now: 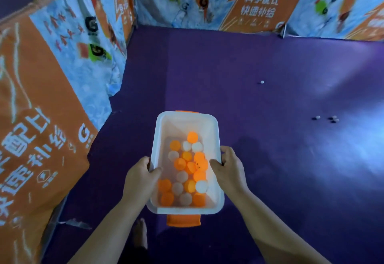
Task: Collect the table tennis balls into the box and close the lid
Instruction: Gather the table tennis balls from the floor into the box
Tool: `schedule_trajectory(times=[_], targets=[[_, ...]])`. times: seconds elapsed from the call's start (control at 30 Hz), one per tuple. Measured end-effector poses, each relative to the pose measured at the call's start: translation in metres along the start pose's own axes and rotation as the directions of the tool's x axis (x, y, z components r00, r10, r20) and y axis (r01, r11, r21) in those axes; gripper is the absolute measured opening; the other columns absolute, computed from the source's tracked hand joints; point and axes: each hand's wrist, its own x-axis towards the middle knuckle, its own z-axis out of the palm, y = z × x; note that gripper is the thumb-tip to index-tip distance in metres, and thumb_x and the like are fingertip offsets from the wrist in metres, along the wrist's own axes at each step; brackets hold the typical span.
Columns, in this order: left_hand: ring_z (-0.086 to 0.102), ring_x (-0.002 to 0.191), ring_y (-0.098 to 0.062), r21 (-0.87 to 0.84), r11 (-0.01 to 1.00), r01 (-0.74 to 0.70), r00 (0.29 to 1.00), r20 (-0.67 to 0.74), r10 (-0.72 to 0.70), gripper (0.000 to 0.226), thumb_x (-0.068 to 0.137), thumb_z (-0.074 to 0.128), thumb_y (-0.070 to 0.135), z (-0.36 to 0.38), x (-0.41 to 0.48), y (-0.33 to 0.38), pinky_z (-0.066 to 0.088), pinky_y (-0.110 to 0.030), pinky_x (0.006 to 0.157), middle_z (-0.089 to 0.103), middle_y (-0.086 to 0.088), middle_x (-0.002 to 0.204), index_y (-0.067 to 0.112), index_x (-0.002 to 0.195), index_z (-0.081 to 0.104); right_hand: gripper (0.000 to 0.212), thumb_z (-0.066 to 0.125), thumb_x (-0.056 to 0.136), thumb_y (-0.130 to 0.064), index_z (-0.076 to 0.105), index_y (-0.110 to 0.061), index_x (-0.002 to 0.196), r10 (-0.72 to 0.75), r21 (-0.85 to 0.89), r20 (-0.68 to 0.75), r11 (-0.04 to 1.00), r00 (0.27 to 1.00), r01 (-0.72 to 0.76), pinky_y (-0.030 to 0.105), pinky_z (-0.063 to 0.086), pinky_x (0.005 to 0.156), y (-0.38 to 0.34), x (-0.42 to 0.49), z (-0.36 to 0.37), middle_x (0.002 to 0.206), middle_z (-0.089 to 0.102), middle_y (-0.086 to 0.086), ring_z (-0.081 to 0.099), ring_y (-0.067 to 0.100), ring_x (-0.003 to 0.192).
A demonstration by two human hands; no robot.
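A translucent white plastic box (188, 118) with orange clips at both short ends is carried above the purple floor. Several orange and white table tennis balls (187, 172) lie inside it. My left hand (143, 175) grips the box's left rim, thumb hooked over the edge. My right hand (227, 165) grips the right rim the same way. No lid is on the box and none is in view. One white ball (262, 82) lies on the floor ahead to the right. A few more balls (333, 118) lie in a small group further right.
Orange and blue printed barrier panels (52, 101) line the left side and another row of panels (259, 5) runs across the back, meeting in a corner. The purple floor (228, 76) stretches ahead and to the right. A bare foot (140, 233) shows below the box.
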Motion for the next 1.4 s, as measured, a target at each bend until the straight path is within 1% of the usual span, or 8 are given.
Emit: schedule_trajectory(times=[0.27,0.47,0.7,0.77,0.9,1.07,1.2,1.4], targets=[[0.040,0.053,-0.014,0.004,0.989,-0.145,0.973,0.181,0.142,0.027,0.080,0.061,0.019,0.020,0.169,0.071,0.032,-0.029,0.049,0.043,0.000,0.059,0.011,0.066,0.041,0.034,0.061,0.088,-0.024,0.047,-0.023,0.119,0.086,0.072,-0.164,0.995,0.983,-0.075,0.022,0.051,0.058,-0.033,0.128,-0.009,0.086,0.056,-0.015,0.059,0.007,0.075],[0.043,0.051,-0.009,-0.007,0.962,-0.274,0.893,0.369,0.257,0.025,0.084,0.063,0.025,0.055,0.273,0.135,0.034,-0.024,0.048,0.048,0.006,0.059,0.018,0.067,0.047,0.027,0.063,0.086,-0.019,0.048,-0.024,0.108,0.176,0.179,-0.319,0.976,0.931,-0.123,0.014,0.041,0.051,-0.038,0.199,-0.024,0.084,0.058,-0.014,0.059,0.003,0.072],[0.064,0.077,-0.027,-0.074,0.951,-0.300,0.802,0.520,0.293,0.012,0.085,0.064,0.022,0.146,0.354,0.206,0.053,-0.042,0.064,0.067,-0.009,0.081,0.011,0.086,0.061,0.028,0.067,0.084,-0.018,0.048,-0.027,0.103,0.289,0.230,-0.429,0.951,0.856,-0.206,0.024,0.053,0.060,0.001,0.289,-0.067,0.088,0.060,-0.013,0.063,0.006,0.080],[0.065,0.077,-0.027,-0.093,0.945,-0.315,0.785,0.534,0.314,0.011,0.084,0.065,0.021,0.176,0.383,0.230,0.054,-0.043,0.066,0.068,-0.008,0.082,0.011,0.087,0.062,0.029,0.067,0.085,-0.017,0.047,-0.026,0.103,0.290,0.229,-0.451,0.952,0.844,-0.204,0.019,0.050,0.058,0.014,0.328,-0.083,0.087,0.057,-0.015,0.061,0.004,0.078],[0.066,0.076,-0.024,-0.097,0.948,-0.304,0.779,0.547,0.306,0.008,0.085,0.064,0.023,0.230,0.444,0.288,0.056,-0.044,0.066,0.068,-0.005,0.081,0.015,0.087,0.062,0.032,0.068,0.085,-0.017,0.046,-0.028,0.105,0.314,0.268,-0.428,0.940,0.847,-0.213,0.027,0.056,0.064,0.033,0.418,-0.122,0.091,0.060,-0.012,0.064,0.011,0.083],[0.064,0.073,-0.018,-0.110,0.957,-0.267,0.820,0.496,0.286,0.006,0.085,0.064,0.022,0.284,0.516,0.360,0.053,-0.031,0.059,0.066,0.001,0.078,0.020,0.082,0.060,0.032,0.067,0.085,-0.019,0.045,-0.029,0.106,0.276,0.251,-0.380,0.949,0.883,-0.188,0.028,0.056,0.064,0.038,0.536,-0.177,0.091,0.061,-0.011,0.064,0.010,0.084],[0.063,0.072,-0.018,-0.088,0.970,-0.227,0.871,0.428,0.242,0.007,0.084,0.064,0.023,0.316,0.573,0.393,0.052,-0.035,0.060,0.066,0.000,0.077,0.017,0.084,0.061,0.032,0.068,0.083,-0.019,0.047,-0.031,0.104,0.275,0.253,-0.360,0.948,0.892,-0.191,0.035,0.058,0.067,0.036,0.619,-0.200,0.090,0.063,-0.008,0.065,0.012,0.082],[0.061,0.070,-0.022,-0.058,0.973,-0.225,0.876,0.425,0.228,0.009,0.083,0.063,0.022,0.376,0.696,0.453,0.049,-0.035,0.059,0.066,-0.004,0.076,0.014,0.081,0.060,0.030,0.069,0.082,-0.016,0.049,-0.028,0.102,0.267,0.257,-0.362,0.950,0.893,-0.180,0.021,0.049,0.057,0.032,0.764,-0.223,0.087,0.061,-0.009,0.062,0.008,0.078]])
